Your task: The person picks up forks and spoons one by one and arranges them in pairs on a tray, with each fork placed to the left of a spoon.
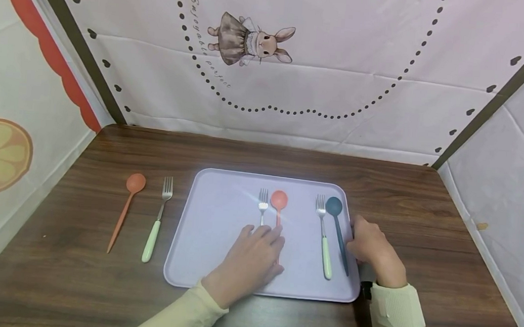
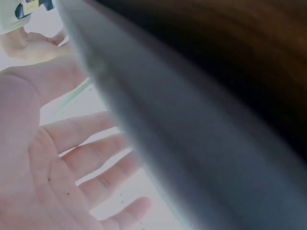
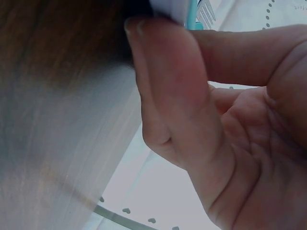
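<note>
A lilac tray lies on the table. My left hand is over its middle, fingers extended across the handles of a fork and a pink spoon, hiding much of both. In the left wrist view the palm and spread fingers show beside the blurred tray edge. At the tray's right rim, my right hand pinches the edge between thumb and curled fingers. Just inside that rim lie a dark blue spoon and a green-handled fork.
Left of the tray, an orange-red spoon and another green-handled fork lie on the brown wooden table. Printed cloth walls, one with a rabbit picture, stand along the back and both sides.
</note>
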Motion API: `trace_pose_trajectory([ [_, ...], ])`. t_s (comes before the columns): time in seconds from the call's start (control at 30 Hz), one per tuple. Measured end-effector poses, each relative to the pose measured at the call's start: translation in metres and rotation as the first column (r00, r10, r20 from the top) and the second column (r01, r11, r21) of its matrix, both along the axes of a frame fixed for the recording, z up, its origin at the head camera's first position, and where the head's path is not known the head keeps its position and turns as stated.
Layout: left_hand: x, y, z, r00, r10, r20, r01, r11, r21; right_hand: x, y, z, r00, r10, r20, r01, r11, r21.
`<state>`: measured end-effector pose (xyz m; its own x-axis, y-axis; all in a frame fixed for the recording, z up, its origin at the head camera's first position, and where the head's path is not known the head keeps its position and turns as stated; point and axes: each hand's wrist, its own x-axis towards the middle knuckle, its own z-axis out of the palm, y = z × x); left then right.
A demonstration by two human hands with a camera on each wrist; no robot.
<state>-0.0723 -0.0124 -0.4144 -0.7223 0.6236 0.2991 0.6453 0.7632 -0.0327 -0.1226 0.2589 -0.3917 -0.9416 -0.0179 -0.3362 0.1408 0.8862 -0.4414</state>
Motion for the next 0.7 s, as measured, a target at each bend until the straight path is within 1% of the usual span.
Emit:
trace_pose_trajectory([
  [0.17, 0.003, -0.005, 0.006, 1.0, 0.012, 0.02, -0.013, 0.998, 0.066, 0.0, 0.0, 0.0, 1.0, 0.004, -0.002, -0.004, 1.0, -0.002],
  [0.43, 0.004, -0.019, 0.014, 0.996, 0.056, 0.065, -0.062, 0.992, 0.107, 0.001, 0.0, 0.0, 1.0, 0.001, 0.003, -0.001, 1.0, 0.0],
  [0.7, 0.004, -0.03, 0.019, 0.994, 0.078, 0.07, -0.088, 0.984, 0.156, 0.0, -0.001, 0.0, 1.0, 0.006, -0.001, -0.006, 1.0, 0.003],
])
